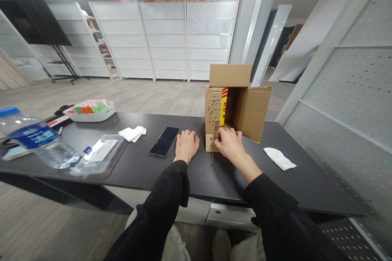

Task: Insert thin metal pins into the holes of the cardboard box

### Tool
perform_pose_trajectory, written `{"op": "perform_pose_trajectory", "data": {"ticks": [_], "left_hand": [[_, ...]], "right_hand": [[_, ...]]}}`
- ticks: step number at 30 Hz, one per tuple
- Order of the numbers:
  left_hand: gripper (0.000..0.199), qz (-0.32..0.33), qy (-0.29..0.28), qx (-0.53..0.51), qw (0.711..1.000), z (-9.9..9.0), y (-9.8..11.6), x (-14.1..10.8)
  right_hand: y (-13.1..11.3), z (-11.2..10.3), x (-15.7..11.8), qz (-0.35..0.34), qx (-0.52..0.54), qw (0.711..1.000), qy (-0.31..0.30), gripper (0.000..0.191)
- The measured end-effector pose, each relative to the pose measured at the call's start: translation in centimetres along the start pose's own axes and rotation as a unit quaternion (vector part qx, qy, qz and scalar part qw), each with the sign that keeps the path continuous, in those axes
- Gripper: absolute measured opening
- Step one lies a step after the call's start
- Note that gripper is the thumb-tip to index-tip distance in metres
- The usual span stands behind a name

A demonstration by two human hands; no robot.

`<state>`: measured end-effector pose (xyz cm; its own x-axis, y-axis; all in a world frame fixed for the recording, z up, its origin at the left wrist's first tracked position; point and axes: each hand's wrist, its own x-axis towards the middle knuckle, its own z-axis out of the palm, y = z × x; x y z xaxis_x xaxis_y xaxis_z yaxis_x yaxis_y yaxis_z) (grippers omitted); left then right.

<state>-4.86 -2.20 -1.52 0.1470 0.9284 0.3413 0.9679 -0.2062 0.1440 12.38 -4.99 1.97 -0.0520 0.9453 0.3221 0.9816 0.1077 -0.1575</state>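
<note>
An open cardboard box (pixel 214 110) stands on the dark desk, its flaps spread at the top and right, with a yellow and red strip and several small dark marks on its front. At its lower front edge is my right hand (pixel 229 142), fingers curled together in a pinch; whatever they hold is too small to name. A thin dark rod (pixel 212 159) lies on the desk just below the box. My left hand (pixel 186 146) rests on the desktop left of the box, fingers bent and close together, beside a black phone (pixel 164 142).
On the desk (pixel 196 179) at the left are a water bottle (pixel 39 136), a clear plastic case (pixel 102 155), a folded tissue (pixel 132 133) and a white basket (pixel 90 112) with colourful packets. Another white tissue (pixel 279 158) lies at the right, near a perforated panel (pixel 346 102).
</note>
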Motion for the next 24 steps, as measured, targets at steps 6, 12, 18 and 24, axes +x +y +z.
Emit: {"op": "perform_pose_trajectory", "data": {"ticks": [6,12,18,24], "left_hand": [[0.027,0.001,0.000,-0.002,1.000,0.0,0.0,0.0],[0.027,0.000,0.002,-0.005,1.000,0.1,0.0,-0.1],[0.027,0.000,0.005,-0.010,1.000,0.2,-0.2,0.0],[0.027,0.001,0.004,-0.011,1.000,0.3,-0.2,0.1]], "right_hand": [[-0.5,-0.9,-0.6,-0.006,0.052,0.999,0.002,0.005],[-0.5,-1.7,-2.1,-0.029,0.120,0.992,0.014,0.005],[0.2,-1.2,-4.9,-0.027,0.151,0.988,-0.013,0.004],[0.3,0.2,-7.6,-0.040,0.143,0.989,-0.019,0.007]]}}
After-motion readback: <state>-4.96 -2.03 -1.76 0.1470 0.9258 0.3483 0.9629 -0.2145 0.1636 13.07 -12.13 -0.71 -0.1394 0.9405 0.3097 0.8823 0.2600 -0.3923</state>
